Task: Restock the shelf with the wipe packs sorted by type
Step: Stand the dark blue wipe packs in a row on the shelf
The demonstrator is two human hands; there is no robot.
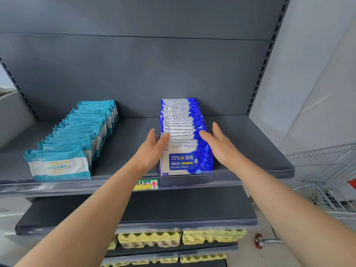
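Note:
A row of blue alcohol wipe packs stands upright front to back on the grey shelf, right of centre. A second row, of teal wipe packs, runs along the shelf's left side. My left hand lies flat against the left side of the blue row near its front, thumb on the packs' tops. My right hand is open at the row's right side, its fingertips touching the blue edges. Neither hand holds a pack.
A price label with a red arrow sits on the shelf's front rail. A lower grey shelf lies beneath, with yellow egg cartons under it. A wire shopping cart stands at the right.

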